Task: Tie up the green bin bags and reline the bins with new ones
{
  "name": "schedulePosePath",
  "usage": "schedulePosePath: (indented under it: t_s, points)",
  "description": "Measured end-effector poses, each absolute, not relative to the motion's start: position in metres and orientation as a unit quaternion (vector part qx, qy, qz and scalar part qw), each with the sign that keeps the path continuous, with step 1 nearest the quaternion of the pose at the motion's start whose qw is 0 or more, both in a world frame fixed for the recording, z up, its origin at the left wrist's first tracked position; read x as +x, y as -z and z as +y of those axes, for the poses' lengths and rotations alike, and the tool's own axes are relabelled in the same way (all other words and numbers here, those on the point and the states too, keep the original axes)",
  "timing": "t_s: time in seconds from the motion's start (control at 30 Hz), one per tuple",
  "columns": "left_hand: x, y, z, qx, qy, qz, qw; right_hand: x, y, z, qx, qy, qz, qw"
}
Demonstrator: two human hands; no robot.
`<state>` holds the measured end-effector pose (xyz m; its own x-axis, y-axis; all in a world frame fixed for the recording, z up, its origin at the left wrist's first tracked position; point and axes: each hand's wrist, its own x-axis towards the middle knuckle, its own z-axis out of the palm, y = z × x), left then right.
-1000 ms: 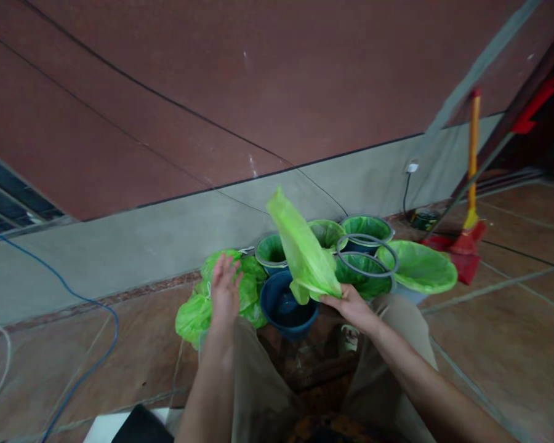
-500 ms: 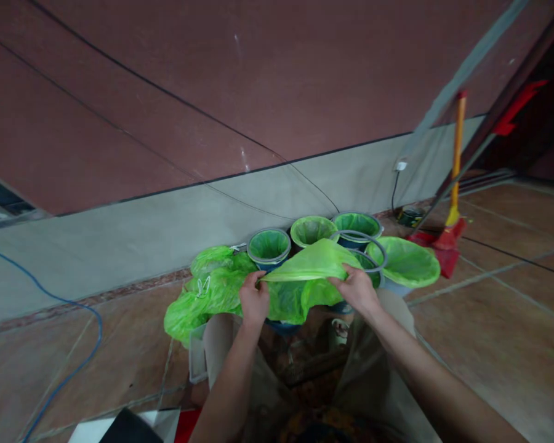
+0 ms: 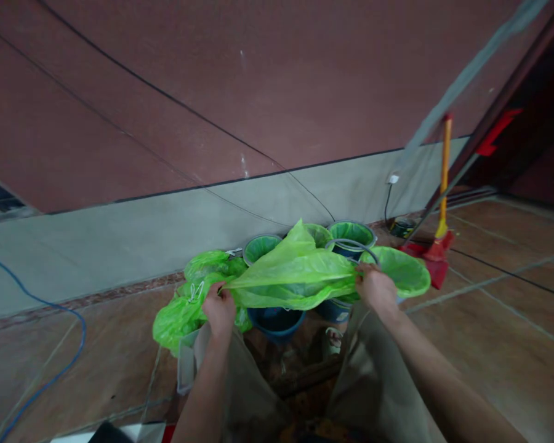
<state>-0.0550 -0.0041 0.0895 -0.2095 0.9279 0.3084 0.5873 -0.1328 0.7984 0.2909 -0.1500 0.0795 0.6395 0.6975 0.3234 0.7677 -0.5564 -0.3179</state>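
Observation:
A green plastic bag [image 3: 300, 274] is stretched wide between my two hands, above a blue bucket [image 3: 277, 323]. My left hand [image 3: 219, 309] pinches one end of its rim, and my right hand [image 3: 376, 286] grips the other end. The bag's closed part points up toward the wall. Just left of my left hand lies a heap of crumpled green bags [image 3: 180, 314] with white drawstrings. Behind the stretched bag stand several buckets lined with green bags, one of them [image 3: 353, 234] at the back right. A wide bag-lined bucket [image 3: 406, 274] is beside my right hand.
A grey ring [image 3: 351, 243] rests over the back buckets. At right, a red dustpan [image 3: 436, 258] with a yellow handle stands near a dark tin [image 3: 402, 227]. A clear plastic box [image 3: 187, 363] is by my left knee. A blue hose [image 3: 76, 354] runs along the floor at left.
My hands have moved apart, pulling the green bag's rim wider. The blue bucket below it now shows its open top. The view has shifted slightly.

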Motion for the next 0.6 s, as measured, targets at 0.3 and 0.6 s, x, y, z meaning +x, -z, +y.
schedulePosePath:
  t_s: [0.3,0.6]
  points:
    - [-0.045,-0.115,0.017,0.610,-0.494,0.594,0.177,0.298,-0.154,-0.158,-0.802,0.184,-0.497,0.274]
    - [-0.028,-0.112,-0.016,0.658,-0.474,0.537,0.235,0.283,-0.099,-0.141,-0.871,0.069,-0.475,0.107]
